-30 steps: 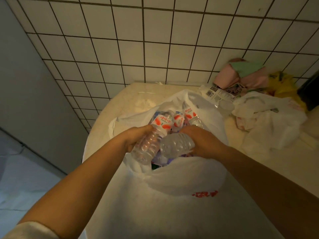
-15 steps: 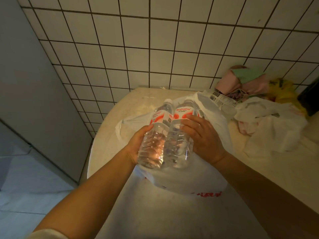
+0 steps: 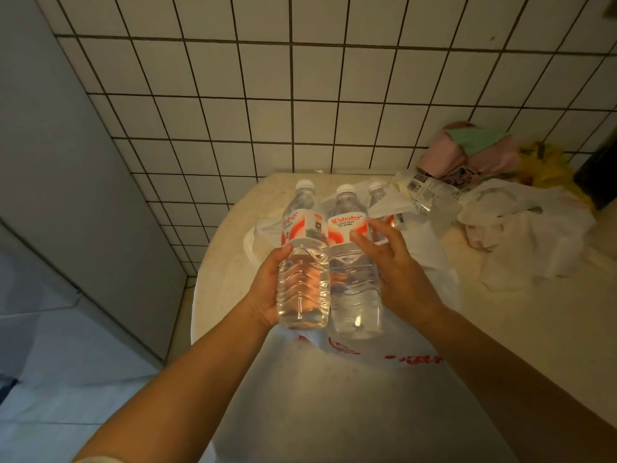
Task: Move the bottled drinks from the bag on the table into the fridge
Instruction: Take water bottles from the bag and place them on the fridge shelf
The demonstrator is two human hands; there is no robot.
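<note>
— Where are your two bottles relative to each other?

— Your left hand [image 3: 267, 289] holds the clear plastic water bottle with the barcode label [image 3: 302, 262] on the left; your right hand [image 3: 397, 275] holds the clear plastic water bottle with the lettered label [image 3: 354, 272] just to its right, the two touching side by side, both above the white plastic bag [image 3: 334, 396] on the pale round table [image 3: 227, 262].

— And behind them?

— A third capped bottle [image 3: 377, 195] stands behind your right hand, in the bag. To the right lies a crumpled white plastic bag [image 3: 521, 228]; behind that, a pink and green cloth bundle [image 3: 467, 148] sits against the tiled wall [image 3: 267, 95].
</note>
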